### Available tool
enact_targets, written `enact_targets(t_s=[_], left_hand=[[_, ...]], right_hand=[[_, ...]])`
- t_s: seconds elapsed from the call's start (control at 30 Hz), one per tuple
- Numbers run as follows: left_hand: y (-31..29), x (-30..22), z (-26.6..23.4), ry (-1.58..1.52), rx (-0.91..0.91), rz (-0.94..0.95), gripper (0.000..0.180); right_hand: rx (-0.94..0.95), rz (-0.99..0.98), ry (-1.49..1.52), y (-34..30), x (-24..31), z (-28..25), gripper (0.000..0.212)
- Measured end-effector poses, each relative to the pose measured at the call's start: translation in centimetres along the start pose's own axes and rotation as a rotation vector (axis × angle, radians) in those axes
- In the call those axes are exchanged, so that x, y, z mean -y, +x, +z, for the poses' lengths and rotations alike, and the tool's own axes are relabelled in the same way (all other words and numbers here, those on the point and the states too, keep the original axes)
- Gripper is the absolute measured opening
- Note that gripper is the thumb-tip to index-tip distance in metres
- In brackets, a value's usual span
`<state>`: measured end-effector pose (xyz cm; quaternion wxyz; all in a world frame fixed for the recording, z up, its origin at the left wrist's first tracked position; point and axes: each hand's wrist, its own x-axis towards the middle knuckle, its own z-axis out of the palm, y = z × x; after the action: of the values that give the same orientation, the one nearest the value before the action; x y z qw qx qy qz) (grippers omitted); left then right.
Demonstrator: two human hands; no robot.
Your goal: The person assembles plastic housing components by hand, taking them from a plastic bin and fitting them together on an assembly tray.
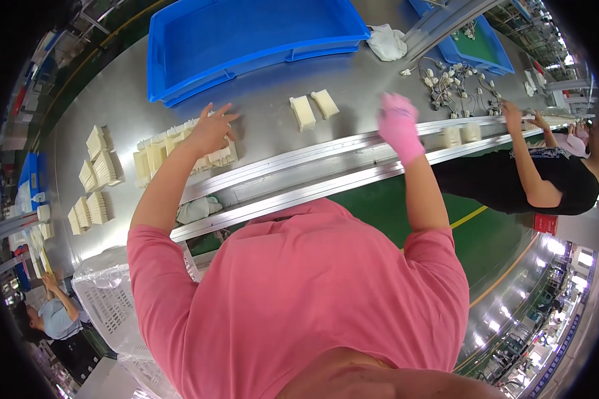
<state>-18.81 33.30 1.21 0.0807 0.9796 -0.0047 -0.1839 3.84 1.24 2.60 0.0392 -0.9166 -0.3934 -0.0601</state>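
Observation:
My left hand (pixel 213 133) is bare, its fingers spread above the right part of a row of cream plastic parts (pixel 158 154) standing side by side on the bench. Whether its fingertips touch them I cannot tell. My right hand (pixel 399 125), in a pink glove, hovers over the bench near the metal rail; its fingers are blurred and largely hidden. Between my hands lie two more cream pieces, one block (pixel 303 113) and another block (pixel 325 104), slightly tilted and apart from each other.
A blue tray (pixel 253 63) takes up the far side. Small stacks of ribbed cream parts (pixel 104 167) sit at the left. White cloth (pixel 387 43) and a tangle of wired connectors (pixel 456 86) lie right of the tray. Metal rails (pixel 293 151) edge the bench; a co-worker's arm (pixel 524 159) reaches in.

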Motion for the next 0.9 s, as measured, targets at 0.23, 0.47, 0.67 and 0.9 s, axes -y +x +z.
enact_targets(t_s=[0.23, 0.47, 0.67, 0.9], left_hand=[[1.9, -3.8, -2.6, -0.431, -0.379, -0.174, 0.011], [4.2, -5.4, 1.5, -1.258, -0.715, -0.347, 0.023], [4.5, -9.9, 0.9, -1.750, -0.545, -0.277, 0.030], [3.9, -11.5, 0.9, -1.586, -0.770, -0.081, 0.036]], right_hand=[[0.582, 0.007, 0.075, 7.8, 7.3, 7.4, 0.037], [0.450, 0.100, 0.344, 7.4, 8.0, 4.0, 0.033], [0.685, 0.009, 1.256, 3.6, 11.1, -3.4, 0.029], [-0.213, -0.241, 0.954, 0.5, 15.3, 0.0, 0.036]])
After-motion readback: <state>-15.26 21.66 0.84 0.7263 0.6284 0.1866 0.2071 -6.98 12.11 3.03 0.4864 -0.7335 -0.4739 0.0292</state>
